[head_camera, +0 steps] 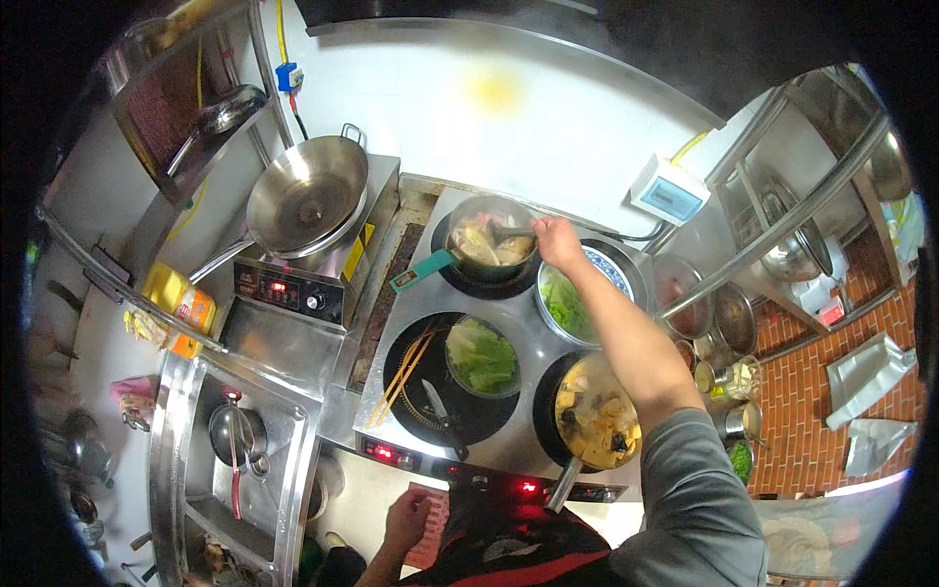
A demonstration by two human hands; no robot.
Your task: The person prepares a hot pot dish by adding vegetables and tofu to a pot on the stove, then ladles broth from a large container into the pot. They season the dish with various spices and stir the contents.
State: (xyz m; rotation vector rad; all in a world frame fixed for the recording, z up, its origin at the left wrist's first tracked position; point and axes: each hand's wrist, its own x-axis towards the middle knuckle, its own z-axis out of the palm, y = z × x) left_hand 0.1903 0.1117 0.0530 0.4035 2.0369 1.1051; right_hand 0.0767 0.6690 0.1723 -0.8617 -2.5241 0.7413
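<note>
My right hand (556,241) grips the handle of a utensil that dips into a pot of food (486,242) with a green handle, on the rear left burner. Near my apron, my left hand (408,519) touches a pink printed sheet (433,532); its grip is unclear. Under my right forearm is a bowl of leafy greens (565,304), with a blue-patterned bowl (607,268) behind it. A second bowl of lettuce (482,356) stands front left beside chopsticks (400,376) and a knife (440,414). Yellowish food pieces fill a pan (598,422) at the front right.
A large steel wok (308,198) sits on a separate cooker at the left, above a sink (282,469) holding a small pan (236,434). A yellow oil jug (180,308) stands beside the sink. Metal rails (777,227) and several ingredient containers are at the right.
</note>
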